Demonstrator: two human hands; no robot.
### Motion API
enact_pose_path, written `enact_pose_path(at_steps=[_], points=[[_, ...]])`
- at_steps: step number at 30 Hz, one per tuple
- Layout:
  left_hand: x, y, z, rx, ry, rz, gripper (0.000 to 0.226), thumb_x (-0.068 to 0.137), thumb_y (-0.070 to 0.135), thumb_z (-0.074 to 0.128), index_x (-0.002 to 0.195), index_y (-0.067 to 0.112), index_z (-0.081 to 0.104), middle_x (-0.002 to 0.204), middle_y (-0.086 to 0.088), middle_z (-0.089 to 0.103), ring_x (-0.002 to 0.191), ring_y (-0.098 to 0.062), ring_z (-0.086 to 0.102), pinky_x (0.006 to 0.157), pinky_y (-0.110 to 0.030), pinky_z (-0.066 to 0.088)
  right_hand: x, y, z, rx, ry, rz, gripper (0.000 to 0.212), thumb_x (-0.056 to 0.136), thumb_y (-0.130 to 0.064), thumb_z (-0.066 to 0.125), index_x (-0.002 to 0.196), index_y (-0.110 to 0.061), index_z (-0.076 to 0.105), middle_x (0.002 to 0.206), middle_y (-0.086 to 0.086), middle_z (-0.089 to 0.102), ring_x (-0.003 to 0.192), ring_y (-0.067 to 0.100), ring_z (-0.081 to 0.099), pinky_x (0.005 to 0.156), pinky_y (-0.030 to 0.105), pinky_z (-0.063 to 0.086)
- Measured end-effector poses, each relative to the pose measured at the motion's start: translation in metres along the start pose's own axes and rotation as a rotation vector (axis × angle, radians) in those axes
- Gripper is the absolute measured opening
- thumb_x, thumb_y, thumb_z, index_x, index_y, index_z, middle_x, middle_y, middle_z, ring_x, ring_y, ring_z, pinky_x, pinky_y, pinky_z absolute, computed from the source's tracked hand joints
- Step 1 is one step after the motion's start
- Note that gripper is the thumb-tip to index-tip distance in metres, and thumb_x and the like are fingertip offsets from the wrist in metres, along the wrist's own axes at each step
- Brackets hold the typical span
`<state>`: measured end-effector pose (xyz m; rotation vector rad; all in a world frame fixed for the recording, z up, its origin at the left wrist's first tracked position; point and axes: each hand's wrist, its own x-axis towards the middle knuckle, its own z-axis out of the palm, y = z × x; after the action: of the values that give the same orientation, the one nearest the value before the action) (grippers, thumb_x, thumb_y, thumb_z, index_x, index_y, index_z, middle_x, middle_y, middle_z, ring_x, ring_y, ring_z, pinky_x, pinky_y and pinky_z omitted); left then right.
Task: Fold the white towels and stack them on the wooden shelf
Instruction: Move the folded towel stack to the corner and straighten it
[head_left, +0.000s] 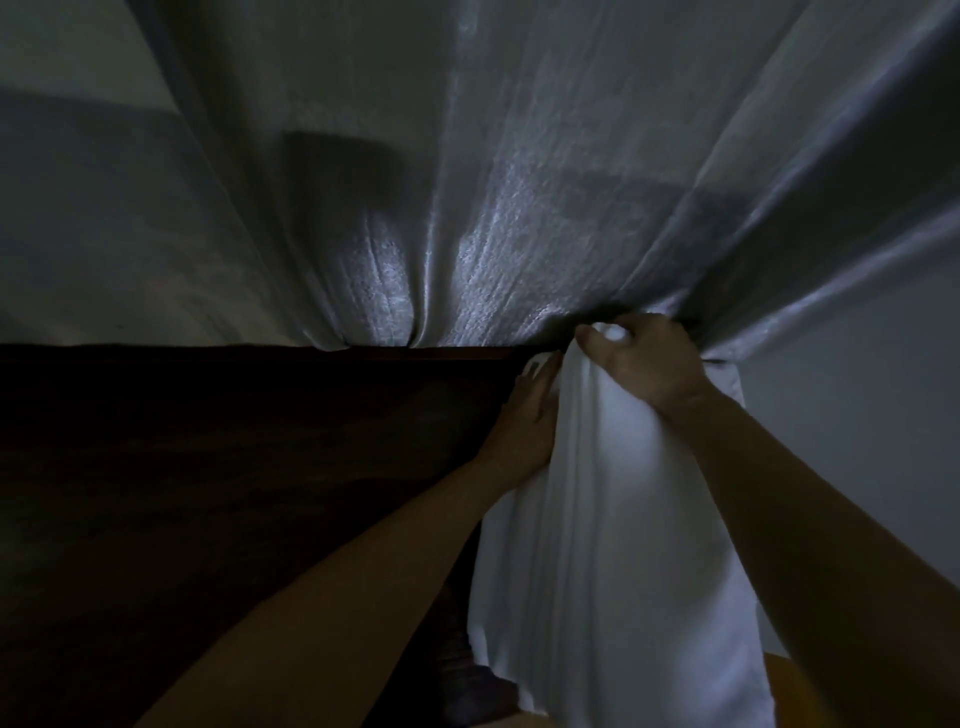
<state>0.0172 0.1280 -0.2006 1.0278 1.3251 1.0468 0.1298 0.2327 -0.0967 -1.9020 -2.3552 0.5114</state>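
White towel hangs gripped by right hand, left hand flat against it (curtain behind).

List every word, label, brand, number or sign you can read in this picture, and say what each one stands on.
None: no readable text shows anywhere in the head view.
White towel, gripped by the right hand: plain cloth, no tag or print visible.
Draped grey fabric behind: only weave and folds.
Dark wooden surface, beside the left hand: too dim to show any marking.
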Motion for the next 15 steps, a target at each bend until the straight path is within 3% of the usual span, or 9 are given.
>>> enact_pose_path(at_steps=[3, 5, 8, 10, 12, 15], points=[[-0.007, 0.019, 0.003, -0.148, 0.099, -0.083, 0.051, 0.110, 0.032, 0.032, 0.159, 0.033, 0.020, 0.167, 0.004, 0.017, 0.154, -0.013, 0.014, 0.127, -0.042, 0.012, -0.004, -0.013, -0.006, -0.100, 0.072, -0.039, 0.059, 0.083, -0.075, 0.055, 0.087, -0.019, 0.073, 0.100, 0.010, 0.076, 0.104, 0.034, 0.069, 0.092, 0.038, 0.054], [-0.021, 0.032, 0.008, -0.187, 0.165, -0.105, 0.055, 0.109, 0.039, 0.035, 0.160, 0.033, 0.015, 0.168, 0.005, 0.013, 0.154, -0.011, 0.011, 0.127, -0.045, 0.011, -0.016, -0.021, -0.015, -0.199, 0.168, -0.096, 0.053, 0.092, -0.067, 0.050, 0.098, -0.020, 0.071, 0.106, 0.012, 0.074, 0.102, 0.037, 0.068, 0.091, 0.042, 0.053], [-0.057, 0.048, 0.020, -0.145, 0.105, 0.063, 0.062, 0.104, 0.047, 0.042, 0.157, 0.044, 0.012, 0.167, 0.019, 0.005, 0.152, 0.005, -0.001, 0.127, -0.037, 0.002, -0.057, -0.021, -0.025, -0.250, 0.376, -0.089, 0.045, 0.097, -0.050, 0.043, 0.114, -0.015, 0.065, 0.108, 0.017, 0.069, 0.097, 0.042, 0.065, 0.085, 0.046, 0.050], [-0.078, 0.054, 0.027, -0.040, -0.003, 0.180, 0.061, 0.099, 0.054, 0.038, 0.150, 0.058, 0.006, 0.164, 0.029, -0.004, 0.148, 0.011, -0.012, 0.125, -0.031, -0.006, -0.087, -0.014, -0.022, -0.266, 0.423, -0.010, 0.044, 0.094, -0.044, 0.042, 0.120, -0.015, 0.063, 0.108, 0.017, 0.069, 0.096, 0.042, 0.065, 0.084, 0.049, 0.049], [-0.085, 0.050, 0.028, 0.044, -0.056, 0.183, 0.060, 0.101, 0.049, 0.036, 0.147, 0.060, 0.000, 0.164, 0.026, -0.012, 0.149, 0.007, -0.017, 0.125, -0.036, -0.009, -0.102, -0.008, -0.008, -0.243, 0.301, 0.067, 0.050, 0.100, -0.040, 0.035, 0.138, -0.013, 0.055, 0.125, 0.020, 0.064, 0.112, 0.043, 0.061, 0.093, 0.053, 0.049], [-0.079, 0.038, 0.022, 0.084, -0.074, 0.142, 0.062, 0.103, 0.042, 0.036, 0.147, 0.059, -0.004, 0.165, 0.022, -0.014, 0.149, 0.006, -0.017, 0.126, -0.044, -0.008, -0.103, -0.001, 0.015, -0.263, 0.190, 0.127, 0.057, 0.107, -0.041, 0.026, 0.161, -0.022, 0.026, 0.163, 0.012, 0.034, 0.148, 0.037, 0.031, 0.117, 0.056, 0.028]])
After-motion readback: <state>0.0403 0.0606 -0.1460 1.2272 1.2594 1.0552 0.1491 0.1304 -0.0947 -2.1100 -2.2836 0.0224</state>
